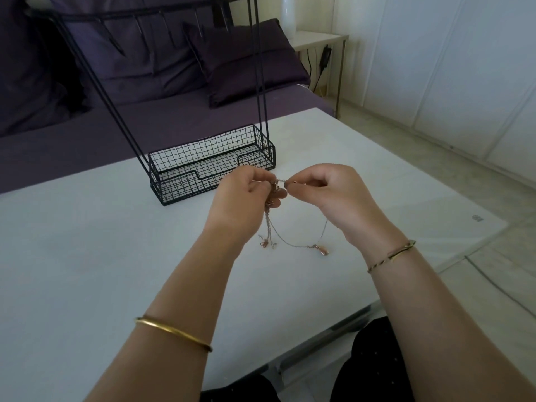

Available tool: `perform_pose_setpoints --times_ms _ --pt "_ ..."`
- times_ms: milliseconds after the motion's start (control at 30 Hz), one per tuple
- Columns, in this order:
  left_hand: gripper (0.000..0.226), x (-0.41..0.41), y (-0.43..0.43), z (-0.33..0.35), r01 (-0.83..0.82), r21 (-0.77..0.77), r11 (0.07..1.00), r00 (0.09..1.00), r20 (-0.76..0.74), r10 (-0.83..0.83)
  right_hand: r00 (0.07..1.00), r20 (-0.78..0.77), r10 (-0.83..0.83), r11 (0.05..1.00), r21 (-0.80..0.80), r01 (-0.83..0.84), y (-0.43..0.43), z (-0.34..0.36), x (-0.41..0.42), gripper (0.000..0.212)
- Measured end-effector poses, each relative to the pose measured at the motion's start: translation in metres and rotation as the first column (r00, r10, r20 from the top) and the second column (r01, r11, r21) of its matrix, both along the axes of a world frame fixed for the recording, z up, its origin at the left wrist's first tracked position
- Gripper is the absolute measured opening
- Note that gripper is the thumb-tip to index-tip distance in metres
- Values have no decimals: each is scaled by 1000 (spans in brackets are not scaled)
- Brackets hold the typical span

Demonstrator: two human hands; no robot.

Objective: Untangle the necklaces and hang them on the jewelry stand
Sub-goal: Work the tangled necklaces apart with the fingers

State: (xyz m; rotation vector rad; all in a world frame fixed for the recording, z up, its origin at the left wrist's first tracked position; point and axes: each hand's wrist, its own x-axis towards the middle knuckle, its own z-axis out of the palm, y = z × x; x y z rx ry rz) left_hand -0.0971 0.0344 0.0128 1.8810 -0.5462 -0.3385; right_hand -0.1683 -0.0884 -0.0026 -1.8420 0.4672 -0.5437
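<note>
Left grip (246,188) pinched on tangled necklaces (269,230), just in front of jewelry stand (211,166) basket | right grip (324,188) pinched on a chain, apparently of the same tangle | loose ends and pendant (323,250) lie on table (116,256), viewer-side of stand

The knot in the necklaces (272,227) sits buried between my left hand (246,192) and right hand (322,187); the chains are too fine to count. The upper edge cuts off the top of the jewelry stand (208,166).
</note>
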Motion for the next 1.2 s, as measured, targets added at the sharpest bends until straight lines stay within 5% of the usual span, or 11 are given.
perform_pose_setpoints --times_ms 500,1200 --pt "8 -4 -1 5 -113 139 984 980 178 87 1000 2 -29 994 105 29 1 0 0 10" --pt "19 1 -1 4 -43 -26 999 998 -55 42 1000 11 -29 999 30 29 2 -2 3 12"
